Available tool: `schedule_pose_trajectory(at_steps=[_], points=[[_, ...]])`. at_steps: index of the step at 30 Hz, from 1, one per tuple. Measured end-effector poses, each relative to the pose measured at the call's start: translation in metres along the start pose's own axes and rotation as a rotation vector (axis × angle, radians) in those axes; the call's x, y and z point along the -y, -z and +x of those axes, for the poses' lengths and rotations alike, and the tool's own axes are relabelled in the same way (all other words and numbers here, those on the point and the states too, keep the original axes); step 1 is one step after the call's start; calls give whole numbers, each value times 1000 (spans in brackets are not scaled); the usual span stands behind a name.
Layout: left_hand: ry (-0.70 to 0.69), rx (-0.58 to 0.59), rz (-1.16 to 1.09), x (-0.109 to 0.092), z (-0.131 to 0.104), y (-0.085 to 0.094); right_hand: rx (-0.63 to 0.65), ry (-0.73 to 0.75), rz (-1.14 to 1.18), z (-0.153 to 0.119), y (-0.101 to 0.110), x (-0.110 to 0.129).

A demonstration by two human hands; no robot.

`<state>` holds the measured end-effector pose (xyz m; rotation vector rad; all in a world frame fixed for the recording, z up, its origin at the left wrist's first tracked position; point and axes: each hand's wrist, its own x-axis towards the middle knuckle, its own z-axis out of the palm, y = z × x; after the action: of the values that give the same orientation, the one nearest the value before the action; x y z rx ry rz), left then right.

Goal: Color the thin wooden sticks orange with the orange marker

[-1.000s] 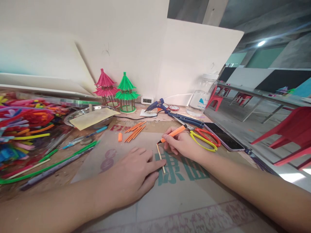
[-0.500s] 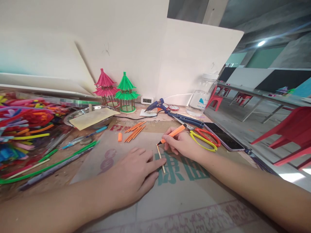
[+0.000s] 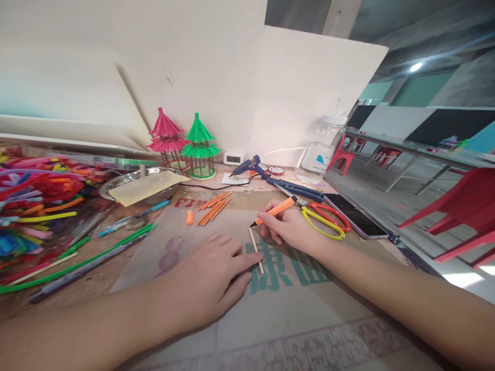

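Note:
A short pale wooden stick [image 3: 253, 242] lies on the translucent printed sheet [image 3: 240, 330] in the middle of the table. My left hand [image 3: 220, 268] rests flat with its fingers stretched out, the index fingertip pressing on the stick's near part. Between the fingers of my right hand [image 3: 280, 221] is an orange marker [image 3: 281, 207], its dark tip at the stick's far end, which shows an orange tint. Beyond my left hand lies a small pile of orange sticks [image 3: 215, 211], with the orange marker cap [image 3: 190, 217] beside it.
Scissors [image 3: 327, 221] and a phone [image 3: 356, 216] lie right of my right hand. Behind are a blue glue gun [image 3: 247, 166], a small clock [image 3: 233, 158], a clear jar [image 3: 315, 154] and pink and green pagoda models [image 3: 199, 149]. Pipe cleaners [image 3: 38, 206] and a metal bowl [image 3: 112, 185] fill the left.
The marker tip has shifted very slightly at the stick's far end. My left hand keeps its place on the stick, and the view has tilted a little.

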<state>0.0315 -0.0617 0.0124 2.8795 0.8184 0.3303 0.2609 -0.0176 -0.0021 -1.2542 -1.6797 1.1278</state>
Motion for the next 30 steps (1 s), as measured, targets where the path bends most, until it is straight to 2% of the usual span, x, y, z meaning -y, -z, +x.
schedule_pose_trajectory(at_steps=[11, 17, 25, 30], points=[[-9, -17, 2, -1, -1, 1, 39, -55, -18, -3, -1, 12], [-7, -37, -12, -2, -1, 1, -26, -30, 31, -1, -1, 8], [0, -25, -25, -1, -2, 0, 27, -36, -14, -2, 0, 7], [-6, -42, -19, -1, -1, 0, 10, 4, 11, -1, 0, 2]])
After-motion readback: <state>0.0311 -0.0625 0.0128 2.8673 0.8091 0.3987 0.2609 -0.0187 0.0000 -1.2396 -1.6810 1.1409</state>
